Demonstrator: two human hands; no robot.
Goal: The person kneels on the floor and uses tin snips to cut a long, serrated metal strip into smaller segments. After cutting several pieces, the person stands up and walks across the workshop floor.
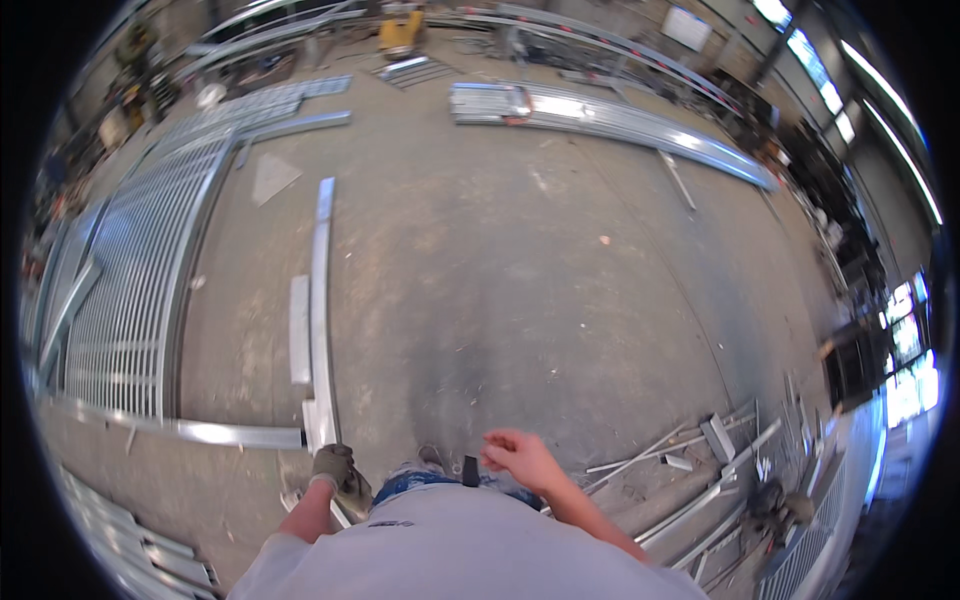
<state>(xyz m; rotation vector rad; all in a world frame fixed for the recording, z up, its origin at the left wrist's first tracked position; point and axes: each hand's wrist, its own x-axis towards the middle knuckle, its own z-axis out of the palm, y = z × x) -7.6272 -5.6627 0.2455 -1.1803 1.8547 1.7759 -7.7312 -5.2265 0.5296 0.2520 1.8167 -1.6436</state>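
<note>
My left hand (331,463), in a dark work glove, is closed at my left side, with a loose work glove (354,491) hanging from it. Just beyond it on the floor lies a long metal channel (321,300), which overlaps the hand in view; I cannot tell whether they touch. My right hand (519,459) is bare and raised before my waist. Its fingers are loosely curled, and nothing shows in them. A black strap end (470,471) hangs at my waist, between the hands.
A barred metal frame (135,285) lies at left, with a metal beam (225,435) along its near end. Stacked metal profiles (600,112) lie across the far floor. Offcuts and bars (705,480) clutter the right. More metal sections (127,536) lie at lower left.
</note>
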